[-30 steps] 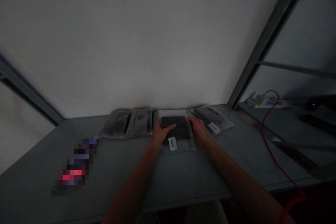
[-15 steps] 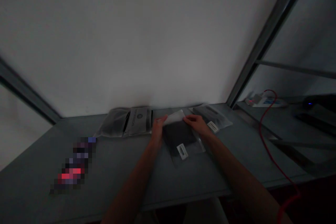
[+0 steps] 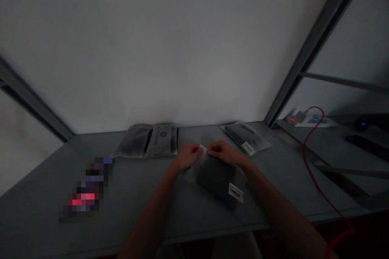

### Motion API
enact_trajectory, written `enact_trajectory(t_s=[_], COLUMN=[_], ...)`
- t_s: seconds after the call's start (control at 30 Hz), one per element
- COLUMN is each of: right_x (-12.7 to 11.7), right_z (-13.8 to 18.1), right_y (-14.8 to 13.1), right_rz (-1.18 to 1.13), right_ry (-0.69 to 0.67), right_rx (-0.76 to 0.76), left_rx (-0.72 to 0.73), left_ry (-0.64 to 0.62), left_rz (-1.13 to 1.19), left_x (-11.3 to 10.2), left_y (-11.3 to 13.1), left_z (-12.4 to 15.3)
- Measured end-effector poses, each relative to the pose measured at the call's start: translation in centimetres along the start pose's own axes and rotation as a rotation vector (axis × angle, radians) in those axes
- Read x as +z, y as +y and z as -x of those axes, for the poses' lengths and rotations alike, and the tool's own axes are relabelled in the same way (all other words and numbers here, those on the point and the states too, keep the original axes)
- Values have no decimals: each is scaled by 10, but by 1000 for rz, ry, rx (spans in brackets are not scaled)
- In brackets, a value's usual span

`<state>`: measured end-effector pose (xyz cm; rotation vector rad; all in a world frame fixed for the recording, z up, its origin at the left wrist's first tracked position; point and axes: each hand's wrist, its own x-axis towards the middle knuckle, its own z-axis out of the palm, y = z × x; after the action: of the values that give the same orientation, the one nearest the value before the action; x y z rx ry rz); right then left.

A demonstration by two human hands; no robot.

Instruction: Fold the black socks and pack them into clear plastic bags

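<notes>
A clear plastic bag (image 3: 217, 176) with a dark folded item inside and a white label at its near right corner is held just above the grey table (image 3: 152, 194). My left hand (image 3: 188, 156) and my right hand (image 3: 221, 152) both pinch the bag's far top edge, fingers closed and nearly touching each other. The bag hangs tilted, its label end toward me and to the right.
Two more bagged dark items (image 3: 148, 141) lie side by side at the back left by the wall. Another bag (image 3: 246, 138) lies at the back right. A blurred-out object (image 3: 86, 190) sits at left. A red cable (image 3: 316, 182) trails down the right side beside a metal frame post (image 3: 306, 52).
The bag was lifted from the back of the table and drawn toward me, turning clockwise. Both hands shifted from its sides to its top edge and came together.
</notes>
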<state>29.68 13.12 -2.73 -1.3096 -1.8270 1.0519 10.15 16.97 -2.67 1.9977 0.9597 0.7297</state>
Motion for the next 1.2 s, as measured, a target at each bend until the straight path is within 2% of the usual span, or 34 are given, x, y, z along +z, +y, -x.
enact_trajectory(t_s=[0.17,0.27,0.4,0.5,0.73,1.07,1.2], right_x=[11,13,14,16,14,-2,-5], right_z=[-5,-6,-5,-5,-5,-3,0], right_y=[-3,-2,-3,-5,-6,-6,-11], right_rz=[48,104,147,200,314,347,317], right_ry=[147,206,226,220,163,45,5], right_rx=[-125,-126,-128,-147,-170,-127,-110], left_rx=[41,75,78,74,88,93,71], left_ry=[-27,15,34,12,4,89,162], left_rz=[25,-9,-138,-218,-247,-313,-358], left_x=[16,24,22,16,4,-27,-38], left_y=[-1,-1,-2,-3,-3,0,-1], left_z=[1,2,1,0,-3,-4,-4])
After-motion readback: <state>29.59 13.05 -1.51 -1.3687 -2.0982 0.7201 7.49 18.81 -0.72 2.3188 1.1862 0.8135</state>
